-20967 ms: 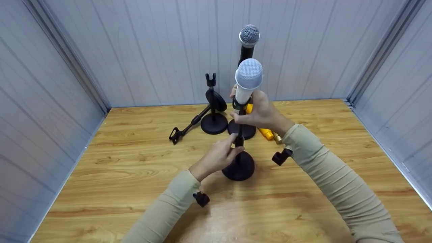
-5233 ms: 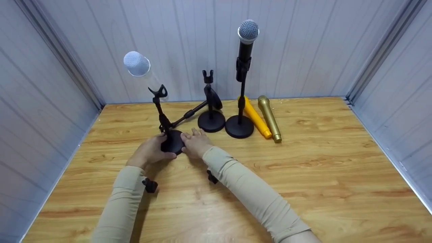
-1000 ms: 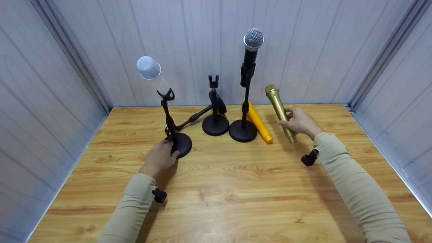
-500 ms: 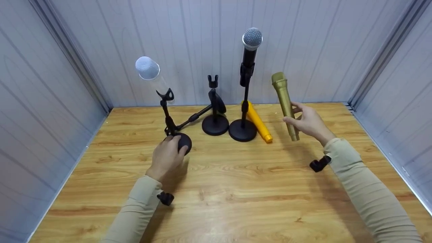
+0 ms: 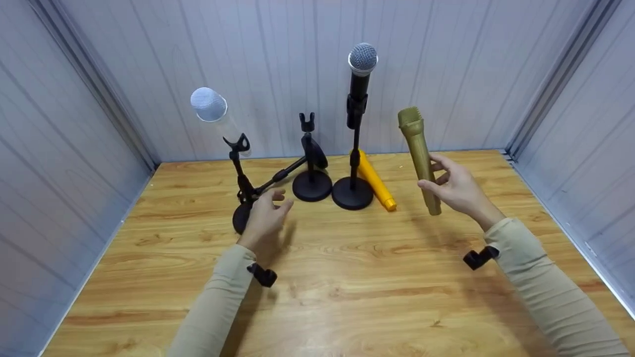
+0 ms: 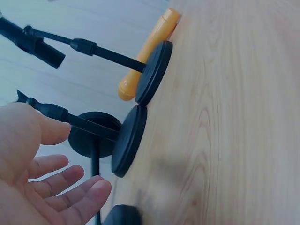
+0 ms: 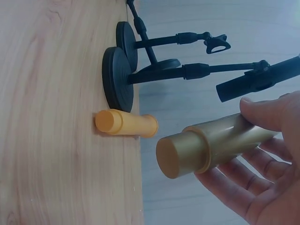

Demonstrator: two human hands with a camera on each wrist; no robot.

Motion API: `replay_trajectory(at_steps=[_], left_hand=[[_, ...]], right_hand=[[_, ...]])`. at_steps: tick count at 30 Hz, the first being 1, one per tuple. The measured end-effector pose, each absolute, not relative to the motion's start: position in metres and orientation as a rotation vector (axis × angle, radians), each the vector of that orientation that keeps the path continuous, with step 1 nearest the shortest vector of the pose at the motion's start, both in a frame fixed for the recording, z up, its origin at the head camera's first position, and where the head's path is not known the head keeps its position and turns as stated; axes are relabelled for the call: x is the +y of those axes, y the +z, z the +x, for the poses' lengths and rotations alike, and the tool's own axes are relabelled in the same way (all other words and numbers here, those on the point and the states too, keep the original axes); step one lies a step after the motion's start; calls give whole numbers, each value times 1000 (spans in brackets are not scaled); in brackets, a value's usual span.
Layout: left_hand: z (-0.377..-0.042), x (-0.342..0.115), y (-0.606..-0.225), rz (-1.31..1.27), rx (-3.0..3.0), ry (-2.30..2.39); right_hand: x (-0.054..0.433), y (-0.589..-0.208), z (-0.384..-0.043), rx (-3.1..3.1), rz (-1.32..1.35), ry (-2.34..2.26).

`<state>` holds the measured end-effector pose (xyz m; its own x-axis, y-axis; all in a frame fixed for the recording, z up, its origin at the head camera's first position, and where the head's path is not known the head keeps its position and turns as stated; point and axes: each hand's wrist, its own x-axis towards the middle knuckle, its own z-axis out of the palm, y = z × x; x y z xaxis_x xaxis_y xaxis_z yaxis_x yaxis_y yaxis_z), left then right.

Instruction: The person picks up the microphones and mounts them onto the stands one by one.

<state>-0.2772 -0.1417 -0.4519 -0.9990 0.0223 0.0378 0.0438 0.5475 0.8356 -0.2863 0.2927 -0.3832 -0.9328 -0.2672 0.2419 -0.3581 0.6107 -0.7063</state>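
Observation:
My right hand [image 5: 459, 188] grips a gold microphone [image 5: 420, 148] by its lower handle, head up and slightly tilted, above the table's right side. In the right wrist view the thumb and fingers surround the gold barrel. My left hand [image 5: 266, 216] hovers with relaxed, parted fingers and holds nothing. It partly hides the base of the left stand [image 5: 240, 218], whose clip bears a white microphone [image 5: 209, 104] leaning left. Right of that hand stands a short black stand [image 5: 312, 186] with nothing in its clip. A black microphone [image 5: 360, 82] sits in another stand [image 5: 352, 193].
A yellow microphone [image 5: 377, 181] lies behind and beside the black microphone's stand. One more black stand [image 5: 281, 174] lies on its side behind the short one, its shaft reaching towards the left stand. Pale panel walls [image 5: 278, 59] enclose the wooden table [image 5: 347, 277].
Earlier both hands held the white microphone's stand near the middle; it now stands at the left. My right hand has lifted the gold microphone. My left hand has left the base and moved right.

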Motion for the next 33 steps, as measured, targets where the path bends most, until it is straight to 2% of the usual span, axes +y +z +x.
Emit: replay_trajectory(at_steps=[8, 17, 21, 26, 33], left_hand=[[-290, -133, -461, -62, -2698, -1556], [-284, -125, -465, -115, -2734, -1635], [-282, -124, -466, -127, -2735, -1612], [-278, -124, -470, -176, -2763, -1568], [-273, -126, -474, -202, -2780, -1522]], right_hand=[[294, -390, -271, -2644, 633, 1250], [280, -395, -265, -2550, 638, 1508], [270, -401, -266, -2376, 818, 1596], [252, -403, -262, -2164, 1192, 1407], [251, -413, -271, -2294, 1171, 1092]])
